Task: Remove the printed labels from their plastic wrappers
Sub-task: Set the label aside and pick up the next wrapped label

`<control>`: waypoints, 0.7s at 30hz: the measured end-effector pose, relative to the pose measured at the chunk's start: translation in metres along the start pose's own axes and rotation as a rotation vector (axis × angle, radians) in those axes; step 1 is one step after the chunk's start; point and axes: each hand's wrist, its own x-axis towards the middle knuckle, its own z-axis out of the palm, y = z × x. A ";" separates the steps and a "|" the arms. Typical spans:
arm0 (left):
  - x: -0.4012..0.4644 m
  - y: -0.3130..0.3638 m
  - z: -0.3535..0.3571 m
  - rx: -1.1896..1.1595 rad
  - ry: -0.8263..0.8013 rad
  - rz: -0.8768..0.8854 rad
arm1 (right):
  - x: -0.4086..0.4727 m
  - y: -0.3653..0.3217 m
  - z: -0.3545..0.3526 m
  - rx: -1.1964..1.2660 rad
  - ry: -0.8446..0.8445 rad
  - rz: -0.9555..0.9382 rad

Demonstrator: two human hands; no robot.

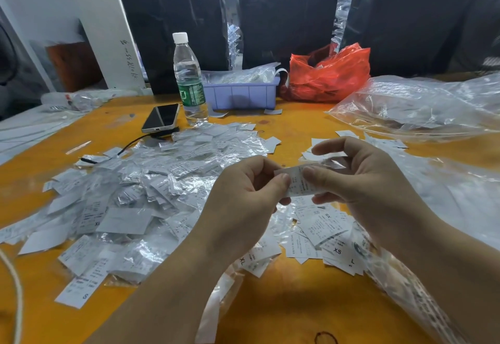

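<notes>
Both hands meet above the orange bench [284, 303] — the left hand [243, 194] and right hand [362, 178] each pinch one printed label [297, 181] between thumb and fingers, its clear wrapper [331, 163] trailing rightward. Wrapped labels [140, 189] heap at left — bare labels [327, 235] lie beneath the hands.

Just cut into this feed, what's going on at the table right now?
A person is unwrapping printed labels. The left hand and right hand both pinch one label in its clear wrapper above the orange table. A large heap of still-wrapped labels lies to the left; bare labels lie below the right hand. A water bottle, phone, purple tray and red bag sit behind.
</notes>
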 end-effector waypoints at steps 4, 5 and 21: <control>0.000 0.000 0.000 0.036 -0.005 0.033 | 0.000 0.000 0.001 0.000 -0.059 0.019; 0.000 0.000 0.000 0.040 -0.011 0.034 | 0.000 0.000 0.001 -0.001 -0.070 0.023; -0.001 0.001 -0.003 0.045 0.000 0.007 | 0.000 0.000 0.001 -0.059 -0.211 0.082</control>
